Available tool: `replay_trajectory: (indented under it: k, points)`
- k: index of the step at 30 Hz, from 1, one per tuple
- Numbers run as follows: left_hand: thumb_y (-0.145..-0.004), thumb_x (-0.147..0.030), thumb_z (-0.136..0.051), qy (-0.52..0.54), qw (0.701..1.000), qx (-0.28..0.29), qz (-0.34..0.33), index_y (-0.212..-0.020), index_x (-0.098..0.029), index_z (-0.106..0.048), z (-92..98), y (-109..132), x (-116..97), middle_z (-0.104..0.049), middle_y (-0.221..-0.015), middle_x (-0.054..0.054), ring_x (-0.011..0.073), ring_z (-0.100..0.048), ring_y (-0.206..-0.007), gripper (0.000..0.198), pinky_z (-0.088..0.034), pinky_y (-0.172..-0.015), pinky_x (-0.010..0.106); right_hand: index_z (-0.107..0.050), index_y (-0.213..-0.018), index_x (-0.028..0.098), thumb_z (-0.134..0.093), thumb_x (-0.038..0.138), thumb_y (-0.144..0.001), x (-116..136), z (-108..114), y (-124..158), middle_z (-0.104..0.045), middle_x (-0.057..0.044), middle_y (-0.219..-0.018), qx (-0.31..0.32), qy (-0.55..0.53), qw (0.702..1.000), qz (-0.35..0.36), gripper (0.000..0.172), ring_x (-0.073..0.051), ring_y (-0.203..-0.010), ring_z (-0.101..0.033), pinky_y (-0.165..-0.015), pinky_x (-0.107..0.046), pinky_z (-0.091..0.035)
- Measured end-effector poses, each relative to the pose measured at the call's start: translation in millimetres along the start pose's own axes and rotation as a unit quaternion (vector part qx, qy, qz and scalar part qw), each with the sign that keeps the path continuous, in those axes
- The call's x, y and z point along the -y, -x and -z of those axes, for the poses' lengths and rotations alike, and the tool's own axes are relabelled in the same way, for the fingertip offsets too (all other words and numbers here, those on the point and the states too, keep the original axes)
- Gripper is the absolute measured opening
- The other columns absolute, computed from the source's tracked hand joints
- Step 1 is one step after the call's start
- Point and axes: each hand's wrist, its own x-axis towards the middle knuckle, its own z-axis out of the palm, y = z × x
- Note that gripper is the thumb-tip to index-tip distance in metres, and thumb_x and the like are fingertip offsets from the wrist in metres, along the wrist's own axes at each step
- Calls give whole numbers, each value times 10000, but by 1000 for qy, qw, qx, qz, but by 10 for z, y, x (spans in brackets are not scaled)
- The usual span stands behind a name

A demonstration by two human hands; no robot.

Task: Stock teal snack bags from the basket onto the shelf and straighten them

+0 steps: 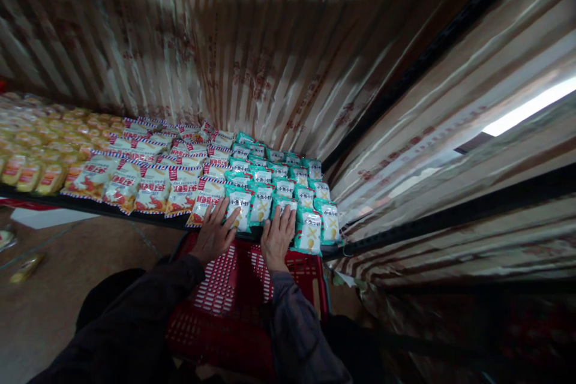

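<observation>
Sealed, puffed teal-and-white plastic packets [282,186] with dark lettering and yellow printed motifs lie faces up on a black-edged shelf [96,206], their overlapping rows running back toward eleven o'clock. At their nine o'clock, close beside them, lie sealed white plastic packets with red lettering and red-and-blue striped edges [184,189], likewise in overlapping rows.

The packets [262,175] are viewed from head height, forward and down, at close range, over the basket [216,288] and towards the curtain [252,54]
</observation>
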Motion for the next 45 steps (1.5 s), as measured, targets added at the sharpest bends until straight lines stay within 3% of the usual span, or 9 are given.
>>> replay_trajectory:
  k: [5, 10, 14, 23, 30, 37, 41, 45]
  points:
    - [-888, -210, -525, 2, 1000, 9, 5, -1430, -176, -399, 9, -2, 4, -162, -1577, 163, 318, -204, -1444, 558, -197, -1147, 543, -321, -1473, 117, -347, 291, -975, 109, 55, -64, -242, -187, -1556, -3, 5, 1000, 25, 528, -314, -1464, -86, -1105, -559, -241]
    - [-906, -272, -530, 6, 1000, 10, 0, -1441, -185, -377, 8, 6, 14, -166, -1572, 182, 326, -210, -1441, 563, -182, -1142, 572, -433, -1422, 170, -381, 264, -962, 256, 70, -398, -327, -122, -1537, 39, -3, 994, 102, 472, -291, -1473, -60, -1131, -527, -212]
    - [-915, -280, -536, 3, 1000, -1, 7, -1421, -210, -407, -4, -2, 23, -197, -1566, 173, 329, -170, -1451, 527, -208, -1133, 570, -443, -1415, 180, -412, 265, -951, 252, 0, -596, -396, -102, -1503, 62, -4, 991, 118, 473, -290, -1470, -78, -1136, -528, -194]
    - [-914, -230, -527, 7, 1000, -9, 5, -1432, -201, -385, -51, 14, 30, -139, -1579, 174, 313, -172, -1452, 539, -206, -1144, 550, -488, -1376, 172, -420, 263, -950, 201, -25, -553, -469, -100, -1451, 61, -19, 991, 115, 440, -266, -1458, -135, -1145, -508, -182]
    - [-916, -232, -507, 4, 1000, -7, -4, -1500, -233, -222, -26, -6, 22, -150, -1577, 173, 301, -213, -1443, 650, -191, -1141, 555, -436, -1408, 132, -356, 267, -964, 251, 37, -583, -355, -141, -1519, 62, -32, 992, 101, 470, -248, -1470, -87, -1137, -500, -229]
    - [-895, -295, -577, 18, 999, -31, -22, -1487, -222, -238, -21, -18, 20, -150, -1570, 203, 343, -234, -1430, 686, -197, -1127, 578, -396, -1432, 122, -353, 332, -969, -147, 342, -239, -298, -168, -1539, 5, 42, 999, -2, 510, -290, -1470, -73, -1122, -548, -204]
    - [-897, -294, -569, 18, 999, -40, -20, -1484, -232, -239, -64, -20, 14, -138, -1577, 188, 339, -248, -1426, 676, -199, -1126, 577, -411, -1427, 120, -378, 388, -963, -410, 322, -18, -338, -183, -1518, 23, 67, 997, -21, 537, -306, -1461, -112, -1114, -552, -213]
    - [-908, -298, -542, 17, 999, -39, -22, -1478, -242, -236, -80, -22, 20, -133, -1584, 161, 331, -256, -1424, 649, -199, -1130, 575, -411, -1431, 125, -383, 375, -963, -507, 239, 10, -373, -180, -1500, 38, 66, 997, -11, 531, -298, -1452, -148, -1111, -540, -227]
